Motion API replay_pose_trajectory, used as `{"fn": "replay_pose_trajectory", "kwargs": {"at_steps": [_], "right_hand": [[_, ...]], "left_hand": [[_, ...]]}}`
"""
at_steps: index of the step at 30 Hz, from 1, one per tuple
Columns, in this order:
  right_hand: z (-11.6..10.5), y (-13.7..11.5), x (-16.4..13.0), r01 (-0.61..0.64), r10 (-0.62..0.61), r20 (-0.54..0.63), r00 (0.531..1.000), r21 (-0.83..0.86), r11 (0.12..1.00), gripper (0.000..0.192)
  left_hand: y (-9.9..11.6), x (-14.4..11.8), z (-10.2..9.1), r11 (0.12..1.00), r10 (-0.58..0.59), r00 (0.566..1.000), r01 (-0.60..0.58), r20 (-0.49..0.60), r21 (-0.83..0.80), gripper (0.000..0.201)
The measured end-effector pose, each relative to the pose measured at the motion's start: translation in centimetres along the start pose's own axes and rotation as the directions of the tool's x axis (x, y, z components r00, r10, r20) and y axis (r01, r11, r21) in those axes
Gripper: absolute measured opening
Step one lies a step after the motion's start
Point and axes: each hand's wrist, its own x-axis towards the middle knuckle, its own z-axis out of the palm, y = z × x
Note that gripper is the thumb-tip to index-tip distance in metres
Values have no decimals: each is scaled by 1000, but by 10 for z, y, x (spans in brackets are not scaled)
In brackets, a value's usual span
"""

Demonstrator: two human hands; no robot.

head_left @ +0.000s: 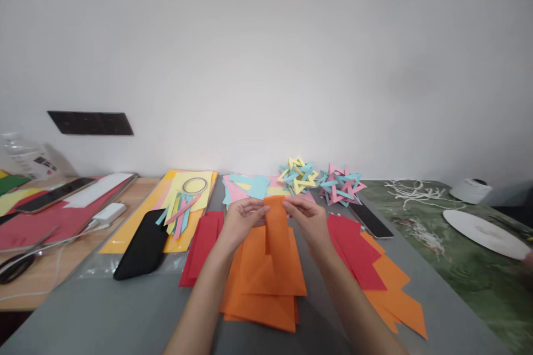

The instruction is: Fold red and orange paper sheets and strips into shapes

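An orange paper strip (278, 233), folded lengthwise, is held up between my two hands. My left hand (245, 219) pinches its upper left edge with thumb and fingers. On the opposite edge, my right hand (307, 219) grips the paper the same way. Beneath it lies a stack of orange paper sheets (262, 310) on the grey mat. Red paper (202, 249) sits to the left of the stack, beside my left forearm. More red sheets (358, 252) and cut orange pieces (406, 310) spread out to the right of my right forearm.
Two folded-paper stars, one yellow and blue (297, 176), one pink and blue (341, 184), stand by the wall. A black phone (144, 247) and paper strips (180, 213) lie left; another phone (370, 221) lies right. Scissors (19, 266), a white charger (109, 213) and a white disc (485, 234) flank the mat.
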Motion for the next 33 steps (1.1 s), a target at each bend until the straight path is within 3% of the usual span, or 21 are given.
{"fn": "replay_pose_trajectory", "kwargs": {"at_steps": [15, 21, 24, 33], "right_hand": [[-1, 0, -1, 103, -103, 3, 995, -65, 993, 15], [0, 0, -2, 108, -112, -53, 992, -66, 992, 16], [1, 0, -3, 110, -113, -88, 990, -39, 993, 17], [3, -2, -3, 96, -94, -59, 994, 41, 994, 13]], "left_hand": [[0, -1, 2, 1000, -27, 1000, 27, 14, -12, 30], [-1, -1, 4, 992, 120, 993, -120, -12, -26, 38], [-3, 1, 5, 981, 196, 980, -196, -27, 2, 31], [-6, 2, 9, 986, 168, 981, -165, -95, 36, 26]]}}
